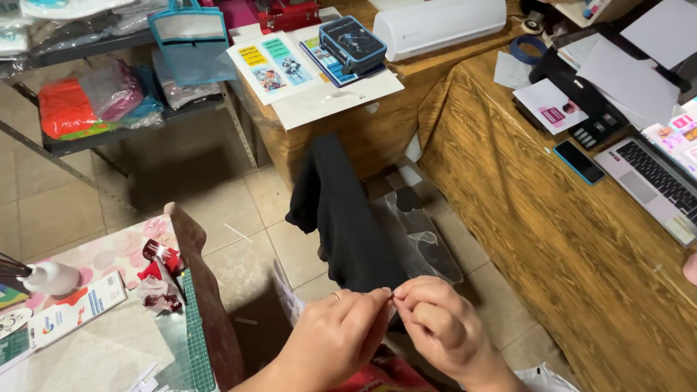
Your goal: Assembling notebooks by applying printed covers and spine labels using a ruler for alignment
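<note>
Fingertips of L hand [337,335] & R hand [439,327] meet, pinching tiny item, too small to ID; black cloth [341,210] just behind.

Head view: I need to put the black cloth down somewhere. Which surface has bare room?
The wood-grain table is bare between the phone and the right hand. The floor tiles beside the black cloth are open. The green cutting mat corner and far desk are crowded.

Matt black cloth [341,210] hangs by the hands. Clear glossy plastic wrap [425,232] lies on smooth floor tiles [65,196]. The table cover [552,239] shows a shiny wood-grain finish. The white machine [439,22] looks like smooth plastic.
</note>
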